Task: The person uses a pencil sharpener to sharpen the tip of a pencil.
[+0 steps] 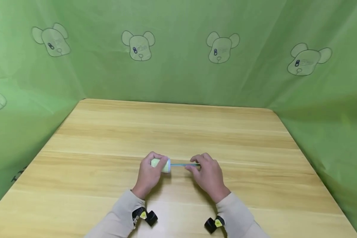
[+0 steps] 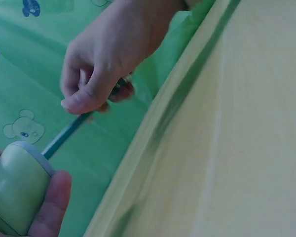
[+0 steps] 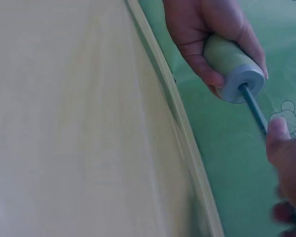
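My left hand (image 1: 148, 173) grips a pale green, rounded pencil sharpener (image 2: 22, 185), its fingers wrapped about the body. The sharpener's light grey-blue end face (image 3: 242, 84) has a round hole in the middle, turned toward my right hand. Out of that hole runs a dark teal pencil (image 1: 179, 165), its tip hidden inside the sharpener. On the pencil's other end my right hand (image 1: 209, 175) pinches the shaft between thumb and fingers. Both hands are held over the wooden table, with the pencil lying roughly level between them in the head view.
A wood-grain table (image 1: 178, 132) spreads under both arms. Green cloth (image 1: 178, 79) printed with bear heads rises behind it and at both sides. Each wrist, in a light sleeve, carries a small black camera, such as the left one (image 1: 151, 218).
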`<state>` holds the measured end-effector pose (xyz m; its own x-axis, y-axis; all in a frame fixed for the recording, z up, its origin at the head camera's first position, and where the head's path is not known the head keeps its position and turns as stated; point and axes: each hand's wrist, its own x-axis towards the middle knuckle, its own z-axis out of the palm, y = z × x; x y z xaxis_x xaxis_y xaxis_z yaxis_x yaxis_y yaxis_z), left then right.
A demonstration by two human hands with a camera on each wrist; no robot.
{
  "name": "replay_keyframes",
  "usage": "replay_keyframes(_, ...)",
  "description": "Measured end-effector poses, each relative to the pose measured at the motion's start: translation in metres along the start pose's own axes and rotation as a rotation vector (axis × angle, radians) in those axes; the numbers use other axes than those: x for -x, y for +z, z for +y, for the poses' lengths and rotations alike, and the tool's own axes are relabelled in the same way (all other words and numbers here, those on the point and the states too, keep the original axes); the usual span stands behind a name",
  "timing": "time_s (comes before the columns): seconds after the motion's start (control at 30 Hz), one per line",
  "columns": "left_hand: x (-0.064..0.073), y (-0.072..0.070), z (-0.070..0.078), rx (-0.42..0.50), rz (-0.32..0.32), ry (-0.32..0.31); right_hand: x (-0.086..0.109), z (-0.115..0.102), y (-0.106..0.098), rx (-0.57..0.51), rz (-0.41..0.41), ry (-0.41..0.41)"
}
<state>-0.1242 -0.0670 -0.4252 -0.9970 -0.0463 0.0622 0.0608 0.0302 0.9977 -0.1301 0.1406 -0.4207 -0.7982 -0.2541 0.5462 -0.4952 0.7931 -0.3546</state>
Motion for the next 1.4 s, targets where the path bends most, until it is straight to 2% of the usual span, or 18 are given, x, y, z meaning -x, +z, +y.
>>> replay_keyframes(0.17, -0.004, -0.003, 0.006, 0.194, 0.007, -0.092, -0.001, 0.001, 0.002, -0.024, 0.242, -0.196)
replay_keyframes(0.27, -0.003, -0.005, 0.007, 0.233, -0.007, -0.137, -0.002, 0.003, 0.002, -0.052, 0.325, -0.276)
replay_keyframes(0.4, -0.003, -0.007, 0.007, 0.217, -0.034, -0.156, -0.003, 0.005, 0.003, -0.068, 0.334, -0.335)
replay_keyframes(0.47, -0.002, -0.008, 0.007, 0.201, -0.057, -0.142, -0.003, 0.006, 0.004, -0.088, 0.301, -0.326)
replay_keyframes(0.53, -0.002, -0.009, 0.007, 0.149, -0.075, -0.115, -0.002, 0.007, 0.003, -0.136, 0.224, -0.263)
replay_keyframes(0.6, -0.001, -0.009, 0.007, 0.072, -0.079, -0.051, -0.002, 0.007, -0.001, -0.254, 0.062, -0.144)
replay_keyframes(0.7, 0.000, -0.006, 0.006, -0.051, -0.072, 0.076, -0.003, 0.008, -0.011, -0.485, -0.288, 0.149)
replay_keyframes(0.77, 0.001, -0.003, 0.004, -0.096, -0.072, 0.148, -0.003, 0.010, -0.017, -0.575, -0.473, 0.344)
replay_keyframes(0.8, 0.001, -0.001, 0.004, -0.108, -0.072, 0.169, -0.003, 0.011, -0.019, -0.571, -0.520, 0.395)
replay_keyframes(0.83, 0.001, 0.001, 0.004, -0.113, -0.074, 0.178, -0.003, 0.011, -0.020, -0.546, -0.529, 0.417)
replay_keyframes(0.9, 0.002, 0.003, 0.004, -0.114, -0.070, 0.153, -0.001, 0.011, -0.020, -0.425, -0.455, 0.356)
replay_keyframes(1.0, 0.002, 0.005, 0.005, -0.040, -0.058, 0.055, 0.001, 0.009, -0.015, -0.168, -0.222, 0.171)
replay_keyframes(1.07, 0.001, 0.004, 0.005, 0.035, -0.055, -0.017, 0.001, 0.007, -0.012, -0.059, -0.075, 0.054)
replay_keyframes(1.13, -0.001, 0.003, 0.006, 0.120, -0.059, -0.074, 0.001, 0.007, -0.009, -0.042, 0.040, -0.044)
replay_keyframes(1.23, -0.002, 0.002, 0.007, 0.206, -0.065, -0.119, 0.000, 0.009, -0.007, -0.055, 0.186, -0.179)
replay_keyframes(1.33, -0.003, 0.001, 0.007, 0.243, -0.073, -0.154, -0.001, 0.010, -0.005, -0.079, 0.300, -0.273)
replay_keyframes(1.4, -0.003, 0.001, 0.008, 0.245, -0.077, -0.175, -0.002, 0.011, -0.004, -0.087, 0.347, -0.311)
